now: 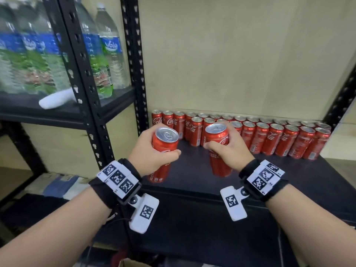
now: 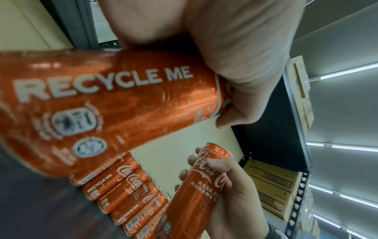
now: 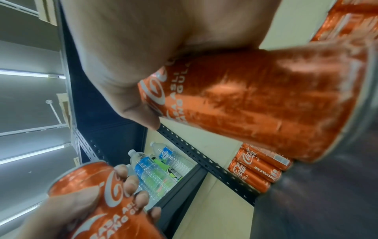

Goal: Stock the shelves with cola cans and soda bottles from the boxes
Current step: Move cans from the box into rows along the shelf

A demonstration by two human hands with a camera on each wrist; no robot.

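Stockroom or shop, black metal shelving (image 1: 133, 74), rows of cola cans (image 1: 269, 137), water bottles (image 1: 109, 51), cardboard cartons (image 2: 274, 181)

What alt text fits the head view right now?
Each hand, left hand and right hand, holds a red cola can over a dark shelf; two rows of cans line its back.
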